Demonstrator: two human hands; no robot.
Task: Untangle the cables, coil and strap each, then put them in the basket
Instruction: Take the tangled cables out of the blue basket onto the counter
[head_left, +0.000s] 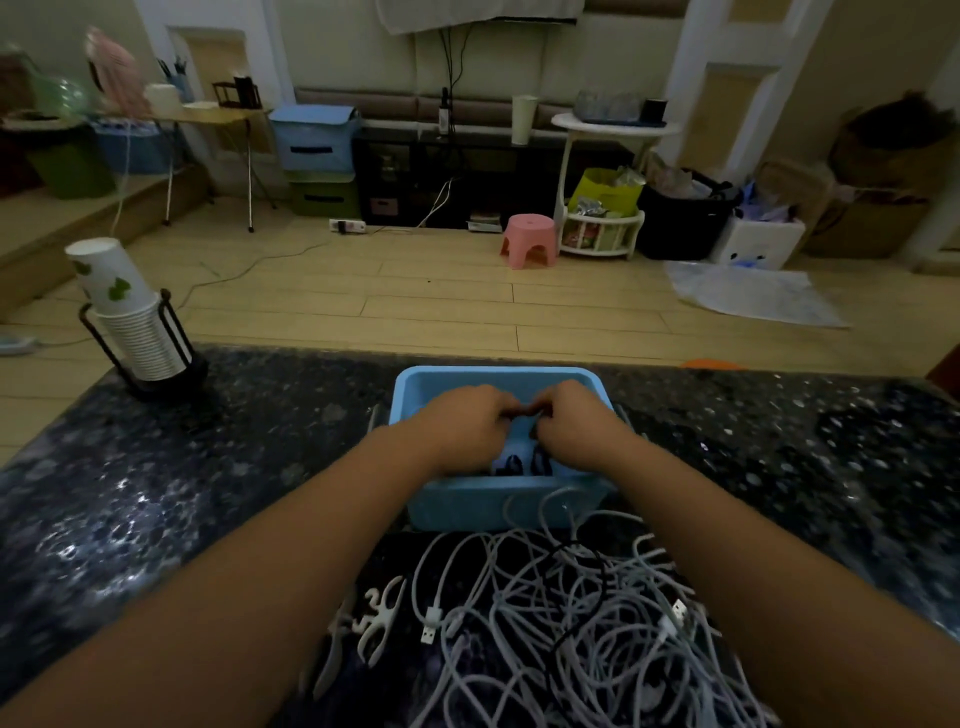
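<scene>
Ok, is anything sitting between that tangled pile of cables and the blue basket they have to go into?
Nothing visible stands between them. The tangled cables lie right against the blue basket on its near side, one loop lapping its wall. Both hands, left hand and right hand, are over the open basket, handling something dark inside.

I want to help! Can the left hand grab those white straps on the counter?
Probably yes. The white straps lie uncovered on the counter beside the left forearm, nothing over them. But the left hand is over the blue basket, fingers curled on something small.
</scene>
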